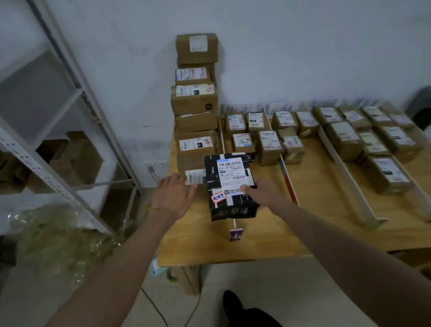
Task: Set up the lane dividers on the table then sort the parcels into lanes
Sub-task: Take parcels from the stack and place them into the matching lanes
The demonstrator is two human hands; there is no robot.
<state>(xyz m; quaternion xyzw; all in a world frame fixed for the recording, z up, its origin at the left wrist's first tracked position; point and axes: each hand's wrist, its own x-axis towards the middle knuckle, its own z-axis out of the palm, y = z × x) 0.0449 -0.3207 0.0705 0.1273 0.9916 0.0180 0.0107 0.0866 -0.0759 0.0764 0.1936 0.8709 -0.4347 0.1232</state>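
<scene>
A metal shelving rack fills the left side, with brown cartons on its lower shelf. Beside it a wooden surface stands against the wall, split into lanes by long pale lane dividers running from the far edge toward the person. The leftmost lane carries a tall stack of brown cartons, each with a white shipping label; the lanes to the right hold rows of smaller brown parcels, also labelled, their print too blurred to read. At the near end of the leftmost divider, a black parcel sits over the divider line, tilted toward the camera. The right hand grips its right near corner: the thumb lies across the top by the label and the fingers curl under the right side. The left hand is just left of the parcel, palm down, fingers spread and relaxed, holding nothing; whether they touch the box cannot be told. The parcel's white label shows barcodes and small print that cannot be made out, and a small white sticker edged in red bears red handwritten characters.
</scene>
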